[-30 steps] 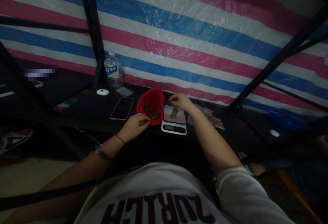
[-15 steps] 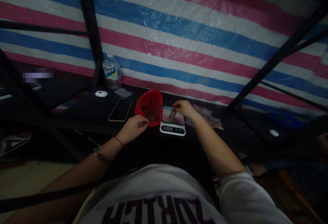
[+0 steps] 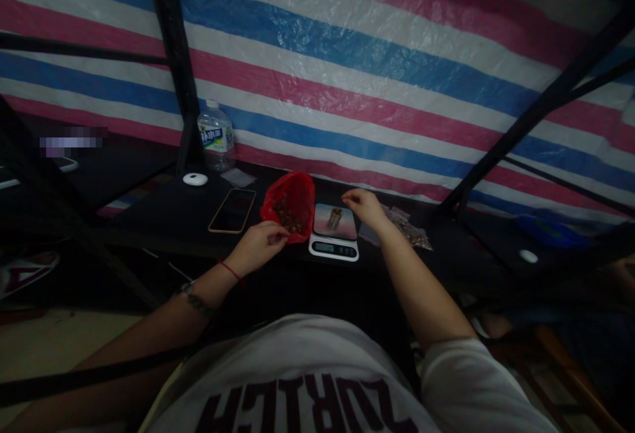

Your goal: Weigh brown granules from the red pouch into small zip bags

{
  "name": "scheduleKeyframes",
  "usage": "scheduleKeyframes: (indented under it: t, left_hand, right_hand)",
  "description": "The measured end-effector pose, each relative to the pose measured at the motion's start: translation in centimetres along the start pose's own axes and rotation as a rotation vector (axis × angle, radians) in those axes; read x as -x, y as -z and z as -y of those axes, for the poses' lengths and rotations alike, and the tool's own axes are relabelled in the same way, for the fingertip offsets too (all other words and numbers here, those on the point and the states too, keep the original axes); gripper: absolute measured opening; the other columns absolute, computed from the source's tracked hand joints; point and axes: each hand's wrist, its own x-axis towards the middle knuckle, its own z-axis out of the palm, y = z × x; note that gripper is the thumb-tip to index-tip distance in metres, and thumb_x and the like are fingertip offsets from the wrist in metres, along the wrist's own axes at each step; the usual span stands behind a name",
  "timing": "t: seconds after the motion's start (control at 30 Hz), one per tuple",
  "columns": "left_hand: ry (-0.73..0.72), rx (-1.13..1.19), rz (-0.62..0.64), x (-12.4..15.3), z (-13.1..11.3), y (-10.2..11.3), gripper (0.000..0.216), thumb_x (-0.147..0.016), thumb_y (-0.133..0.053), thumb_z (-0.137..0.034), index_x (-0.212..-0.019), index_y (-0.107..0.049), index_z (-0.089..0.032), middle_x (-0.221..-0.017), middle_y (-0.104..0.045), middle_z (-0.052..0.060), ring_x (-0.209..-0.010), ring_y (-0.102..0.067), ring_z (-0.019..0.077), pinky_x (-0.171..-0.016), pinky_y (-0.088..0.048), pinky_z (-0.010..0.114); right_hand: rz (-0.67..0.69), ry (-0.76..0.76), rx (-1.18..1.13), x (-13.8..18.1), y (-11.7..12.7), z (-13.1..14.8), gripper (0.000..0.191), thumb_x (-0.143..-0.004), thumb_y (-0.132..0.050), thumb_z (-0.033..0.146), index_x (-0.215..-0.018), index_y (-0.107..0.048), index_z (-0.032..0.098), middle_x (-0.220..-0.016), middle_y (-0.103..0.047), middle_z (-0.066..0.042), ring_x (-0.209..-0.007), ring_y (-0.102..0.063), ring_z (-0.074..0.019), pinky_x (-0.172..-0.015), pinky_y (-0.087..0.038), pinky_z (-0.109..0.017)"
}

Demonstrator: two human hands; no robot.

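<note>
A small digital kitchen scale (image 3: pixel 334 233) stands on a black table (image 3: pixel 163 211), with a little pile of brown pieces (image 3: pixel 335 216) on its platform. To its left is an open red plastic bag (image 3: pixel 290 200) holding more brown pieces. My left hand (image 3: pixel 258 245) is closed on the bag's near rim. My right hand (image 3: pixel 364 206) hovers just right of the scale's platform, fingers curled together; whether anything is in them I cannot make out.
A phone (image 3: pixel 233 209) lies left of the bag, with a white round object (image 3: pixel 195 179) and a water bottle (image 3: pixel 215 137) behind it. Small clear packets (image 3: pixel 414 233) lie right of the scale. Black metal frame bars (image 3: pixel 169 56) cross in front of a striped tarp.
My right hand went down to the pile on the scale, then drew back to the right of the platform. My left hand stayed on the bag's rim.
</note>
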Motion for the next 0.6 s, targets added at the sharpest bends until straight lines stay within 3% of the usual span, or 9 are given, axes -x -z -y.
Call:
scheduleKeyframes:
  t: [0.1,0.2,0.33,0.4,0.53,0.6]
  left_hand:
    - [-0.001,0.008,-0.052,0.0,-0.3,0.4,0.027,-0.082,-0.056,-0.030,-0.103,-0.067,-0.018,-0.098,-0.068,0.007,-0.091,-0.063,0.0199,-0.083,-0.050,0.033]
    - [0.008,-0.006,-0.160,0.1,-1.1,1.3,0.048,-0.079,-0.059,-0.033,-0.124,-0.056,-0.016,-0.110,-0.065,0.009,-0.103,-0.060,0.0231,-0.093,-0.048,0.037]
    - [0.050,0.072,-0.215,0.2,-3.1,2.6,0.070,-0.077,-0.062,-0.035,-0.140,-0.038,-0.018,-0.095,-0.067,0.004,-0.086,-0.065,0.0197,-0.085,-0.052,0.034]
    - [0.050,0.093,-0.190,-0.1,-4.5,2.7,0.073,-0.076,-0.063,-0.035,-0.142,-0.034,-0.018,-0.088,-0.066,0.002,-0.078,-0.066,0.0179,-0.080,-0.053,0.032]
    - [-0.037,0.065,-0.114,-2.0,-7.1,2.0,0.072,-0.075,-0.064,-0.033,-0.139,-0.036,-0.016,-0.090,-0.067,0.004,-0.081,-0.066,0.0188,-0.077,-0.053,0.031]
    - [-0.082,0.028,-0.100,-3.4,-8.1,1.4,0.076,-0.074,-0.063,-0.030,-0.142,-0.032,-0.016,-0.095,-0.067,0.006,-0.084,-0.066,0.0203,-0.077,-0.052,0.031]
  right_hand:
    - [-0.034,-0.062,-0.098,1.0,0.7,-0.6,0.026,-0.082,-0.052,0.020,-0.099,-0.070,0.014,-0.085,-0.071,-0.006,-0.078,-0.064,-0.0165,-0.075,-0.048,-0.029]
    - [-0.104,-0.086,-0.200,2.3,1.4,-0.5,0.043,-0.078,-0.041,0.011,-0.114,-0.064,0.015,-0.093,-0.071,-0.006,-0.077,-0.063,-0.0145,-0.077,-0.049,-0.030]
    - [-0.173,-0.104,-0.312,4.0,2.5,2.0,0.038,-0.074,-0.043,0.012,-0.105,-0.065,0.015,-0.098,-0.069,-0.007,-0.077,-0.062,-0.0145,-0.074,-0.049,-0.030]
    - [-0.082,-0.083,-0.406,4.7,3.1,4.4,0.030,-0.079,-0.045,0.017,-0.101,-0.066,0.015,-0.095,-0.068,-0.006,-0.076,-0.061,-0.0142,-0.070,-0.049,-0.028]
    - [0.299,0.054,-0.551,5.3,4.0,10.0,0.026,-0.086,-0.049,0.025,-0.104,-0.066,0.017,-0.099,-0.067,-0.005,-0.082,-0.061,-0.0140,-0.071,-0.048,-0.025]
    - [0.435,0.115,-0.509,5.0,4.2,12.1,0.025,-0.087,-0.050,0.025,-0.104,-0.067,0.017,-0.098,-0.068,-0.005,-0.086,-0.061,-0.0144,-0.075,-0.046,-0.026]
